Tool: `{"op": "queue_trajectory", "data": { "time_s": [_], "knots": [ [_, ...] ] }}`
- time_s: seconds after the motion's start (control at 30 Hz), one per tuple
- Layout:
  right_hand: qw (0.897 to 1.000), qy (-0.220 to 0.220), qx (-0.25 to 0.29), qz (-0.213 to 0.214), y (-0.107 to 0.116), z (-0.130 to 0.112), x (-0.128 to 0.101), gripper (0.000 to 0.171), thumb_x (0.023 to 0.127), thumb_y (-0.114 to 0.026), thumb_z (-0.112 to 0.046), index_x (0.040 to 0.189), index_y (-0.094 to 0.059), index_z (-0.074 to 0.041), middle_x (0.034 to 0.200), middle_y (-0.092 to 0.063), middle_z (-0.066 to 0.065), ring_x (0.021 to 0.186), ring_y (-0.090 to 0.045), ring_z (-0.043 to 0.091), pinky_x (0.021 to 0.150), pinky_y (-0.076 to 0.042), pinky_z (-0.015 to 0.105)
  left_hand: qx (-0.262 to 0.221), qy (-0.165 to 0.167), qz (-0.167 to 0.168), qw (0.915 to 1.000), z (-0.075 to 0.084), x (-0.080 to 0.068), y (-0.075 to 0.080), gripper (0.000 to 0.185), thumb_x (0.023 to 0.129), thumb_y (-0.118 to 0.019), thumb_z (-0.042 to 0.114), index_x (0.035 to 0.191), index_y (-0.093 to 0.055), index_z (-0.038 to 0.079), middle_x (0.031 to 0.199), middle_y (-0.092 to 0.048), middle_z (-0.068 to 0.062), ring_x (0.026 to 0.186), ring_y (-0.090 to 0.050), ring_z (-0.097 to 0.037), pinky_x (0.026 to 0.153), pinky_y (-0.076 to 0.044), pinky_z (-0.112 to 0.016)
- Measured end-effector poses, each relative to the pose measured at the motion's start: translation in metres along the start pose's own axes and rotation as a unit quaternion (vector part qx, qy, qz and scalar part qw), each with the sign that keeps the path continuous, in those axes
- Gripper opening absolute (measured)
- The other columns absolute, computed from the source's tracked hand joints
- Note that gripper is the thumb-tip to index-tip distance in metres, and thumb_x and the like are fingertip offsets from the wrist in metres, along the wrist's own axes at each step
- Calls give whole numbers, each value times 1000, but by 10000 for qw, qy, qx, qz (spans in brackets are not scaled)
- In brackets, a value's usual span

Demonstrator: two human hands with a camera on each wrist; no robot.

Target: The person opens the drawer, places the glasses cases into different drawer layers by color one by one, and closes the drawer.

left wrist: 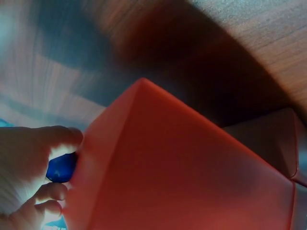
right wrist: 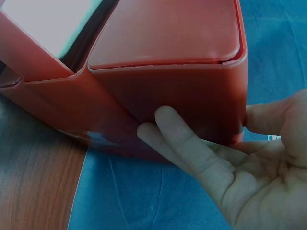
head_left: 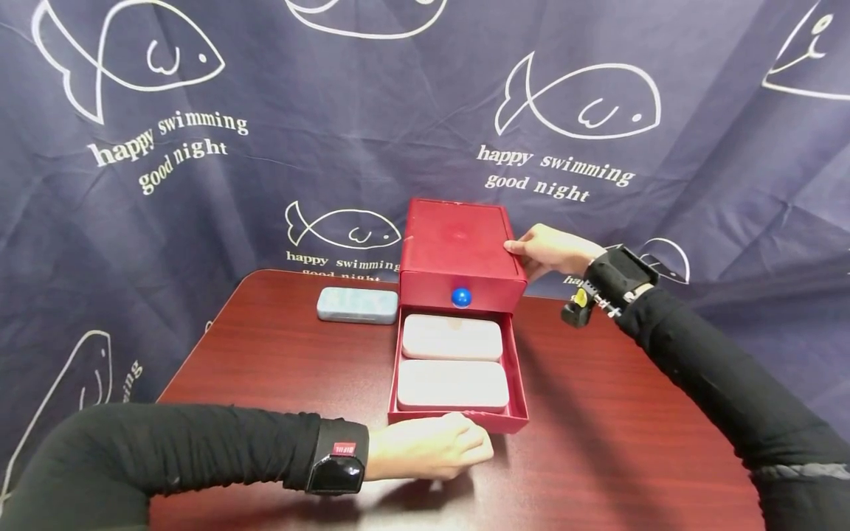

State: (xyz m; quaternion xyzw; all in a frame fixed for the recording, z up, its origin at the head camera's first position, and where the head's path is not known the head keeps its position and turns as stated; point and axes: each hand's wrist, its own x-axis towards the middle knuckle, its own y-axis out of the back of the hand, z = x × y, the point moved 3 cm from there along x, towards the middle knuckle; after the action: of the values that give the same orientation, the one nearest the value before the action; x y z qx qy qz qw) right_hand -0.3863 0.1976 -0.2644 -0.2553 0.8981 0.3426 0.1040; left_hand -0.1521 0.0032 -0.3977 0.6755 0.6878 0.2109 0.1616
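A red two-drawer box (head_left: 458, 236) stands at the table's back with its lower drawer (head_left: 519, 391) pulled out towards me. Two white oblong cases (head_left: 453, 385) lie one behind the other inside. At the drawer's front, the fingers of my left hand (head_left: 432, 446) pinch a blue knob (left wrist: 61, 167), which is hidden in the head view. My right hand (head_left: 554, 249) rests against the box's right side, its thumb over the top edge. In the right wrist view, its fingers (right wrist: 184, 143) lie fairly straight along that side wall.
A light blue case (head_left: 357, 305) lies left of the box, close beside it. The upper drawer is pushed in and has its own blue knob (head_left: 461, 297). Behind the brown table (head_left: 279, 354) hangs a dark blue fish-print curtain (head_left: 372, 140).
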Motion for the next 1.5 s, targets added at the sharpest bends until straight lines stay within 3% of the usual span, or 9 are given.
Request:
{"op": "queue_trajectory", "data": {
  "time_s": [0.27, 0.6, 0.73, 0.9, 1.3, 1.5],
  "knots": [
    [10000, 14, -5, -14, 1, 2, 0, 45, 108, -49, -23, 129, -59, 15, 88, -75, 4, 77, -74, 17, 85, -62, 40, -104, 54, -42, 9999, 0, 1, 0, 20, 96, -52, 32, 111, -61, 22, 111, -54, 9, 97, -52, -8, 75, -42, -20],
    [10000, -11, -37, 35, 1, 3, 0, 44, 108, -49, -23, 128, -60, 15, 88, -76, 6, 77, -74, 18, 84, -62, 38, -543, 515, 176, 9970, -3, 2, -1, 24, 95, -41, 13, 111, -57, 20, 108, -57, 10, 95, -54, -5, 77, -43, -17],
    [10000, 2, -2, 5, 1, 3, -2, 46, 108, -49, -24, 129, -58, 16, 87, -76, 6, 76, -73, 17, 83, -62, 39, -949, 793, 331, 9918, -7, 3, -2, 24, 97, -39, 11, 109, -58, 20, 105, -60, 11, 93, -56, -5, 77, -44, -17],
    [10000, 2, 19, 3, 2, 3, -2, 46, 108, -49, -23, 130, -57, 17, 88, -76, 6, 76, -74, 17, 83, -63, 39, -1318, 1024, 490, 9848, -13, 4, -2, 14, 100, -48, 18, 107, -60, 20, 102, -63, 11, 92, -57, -5, 81, -46, -17],
    [10000, 30, -42, -17, 0, 0, -2, 44, 108, -48, -22, 128, -58, 16, 88, -75, 6, 77, -73, 17, 85, -62, 40, -1274, 944, 251, 9870, -28, 6, -10, 8, 98, -57, 26, 104, -60, 23, 98, -63, 12, 88, -57, -4, 79, -48, -16],
    [10000, 2, 5, 30, -1, -1, -1, 43, 108, -49, -21, 128, -59, 16, 86, -74, 4, 76, -73, 16, 83, -63, 39, -769, 714, 134, 9944, -37, 4, -19, 13, 100, -49, 21, 108, -60, 21, 100, -61, 10, 90, -56, -6, 79, -49, -18]
  ]
}}
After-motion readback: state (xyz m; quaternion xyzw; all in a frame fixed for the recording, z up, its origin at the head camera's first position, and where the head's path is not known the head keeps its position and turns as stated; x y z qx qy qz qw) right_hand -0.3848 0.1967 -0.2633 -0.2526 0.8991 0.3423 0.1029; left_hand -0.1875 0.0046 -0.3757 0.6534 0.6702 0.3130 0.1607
